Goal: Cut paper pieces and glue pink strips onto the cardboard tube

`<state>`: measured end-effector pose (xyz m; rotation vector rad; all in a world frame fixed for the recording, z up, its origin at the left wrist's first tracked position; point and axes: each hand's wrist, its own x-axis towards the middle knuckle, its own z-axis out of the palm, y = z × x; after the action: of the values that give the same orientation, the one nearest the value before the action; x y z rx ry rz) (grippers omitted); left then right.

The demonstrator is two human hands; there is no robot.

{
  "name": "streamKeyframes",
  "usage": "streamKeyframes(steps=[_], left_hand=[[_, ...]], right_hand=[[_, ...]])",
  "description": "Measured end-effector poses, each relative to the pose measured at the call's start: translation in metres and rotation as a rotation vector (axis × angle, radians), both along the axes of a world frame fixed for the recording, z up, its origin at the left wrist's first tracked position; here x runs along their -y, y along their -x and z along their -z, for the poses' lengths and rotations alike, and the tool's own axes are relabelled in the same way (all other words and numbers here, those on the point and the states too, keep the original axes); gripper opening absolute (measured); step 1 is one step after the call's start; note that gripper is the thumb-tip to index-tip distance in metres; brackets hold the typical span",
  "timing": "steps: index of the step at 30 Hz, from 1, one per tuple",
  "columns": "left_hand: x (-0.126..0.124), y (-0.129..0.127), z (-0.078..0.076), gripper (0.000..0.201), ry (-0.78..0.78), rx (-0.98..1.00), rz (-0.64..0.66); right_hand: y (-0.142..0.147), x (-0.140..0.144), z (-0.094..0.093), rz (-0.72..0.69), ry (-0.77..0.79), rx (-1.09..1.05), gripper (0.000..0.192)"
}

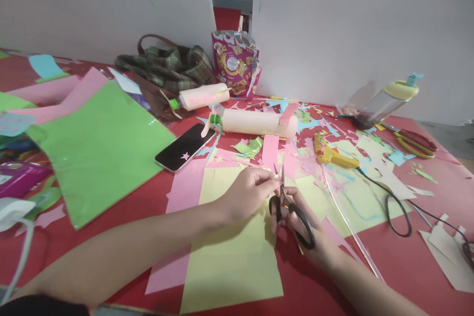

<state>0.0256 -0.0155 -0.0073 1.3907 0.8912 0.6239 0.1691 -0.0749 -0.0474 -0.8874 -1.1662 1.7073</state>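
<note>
A large green paper sheet is spread at the left of the red table, and a black phone is laid just beside its right edge. Nearer the middle, a small paper scrap is pinched between the fingertips of the left hand, above a yellow sheet. The scrap is met by the raised blades of black-handled scissors, whose loops are gripped by the right hand. Farther right, a yellow glue gun with its black cord is seen among paper cuttings, and red-handled scissors are seen near the far right edge.
</note>
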Motion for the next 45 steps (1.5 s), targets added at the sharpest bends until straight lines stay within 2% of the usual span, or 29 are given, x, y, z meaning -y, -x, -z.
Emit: streamKeyframes(steps=[10, 18, 27, 45], left_hand=[[0.005, -0.002, 0.007, 0.030, -0.028, 0.037, -0.016], [0.011, -0.002, 0.014, 0.031, 0.023, 0.111, 0.045], [0.014, -0.003, 0.015, 0.031, -0.003, 0.101, -0.011], [0.016, -0.004, 0.019, 0.034, -0.001, 0.059, -0.007]], right_hand=[[0.002, 0.001, -0.002, -0.006, -0.023, 0.062, 0.023], [0.003, 0.004, -0.007, -0.017, -0.068, 0.133, 0.025], [0.003, 0.006, -0.004, -0.003, -0.085, 0.207, 0.023], [0.005, 0.006, -0.003, -0.005, -0.080, 0.159, 0.023]])
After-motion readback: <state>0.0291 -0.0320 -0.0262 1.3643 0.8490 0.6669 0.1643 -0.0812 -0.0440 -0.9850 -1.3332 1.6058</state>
